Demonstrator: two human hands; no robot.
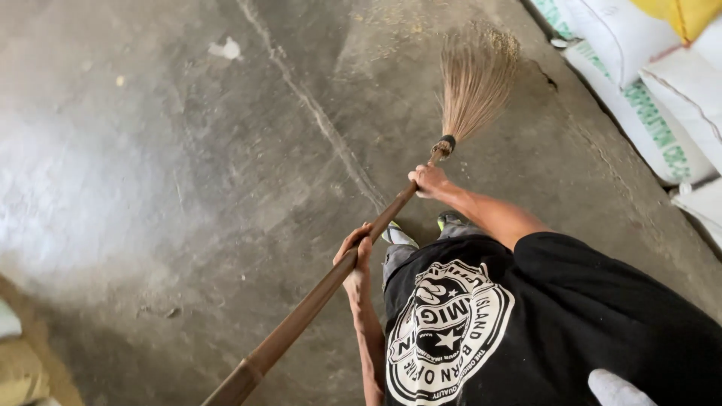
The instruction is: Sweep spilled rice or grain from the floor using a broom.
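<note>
big concrete floor, white sacks stacked along its edge. your long broom slants across it, looks light, stiff pole with springy bristles. right hand wraps near the head, left hand closed around mid-pole.

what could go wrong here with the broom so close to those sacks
The bristles are fanned out on the concrete floor right by the stacked white sacks; a wide stroke might snag or scuff one. The left hand has a loose-looking grip on the long wooden handle, so it could slip while the right hand pushes near the head. Fine grain dust at the bristles may scatter rather than gather.
</note>
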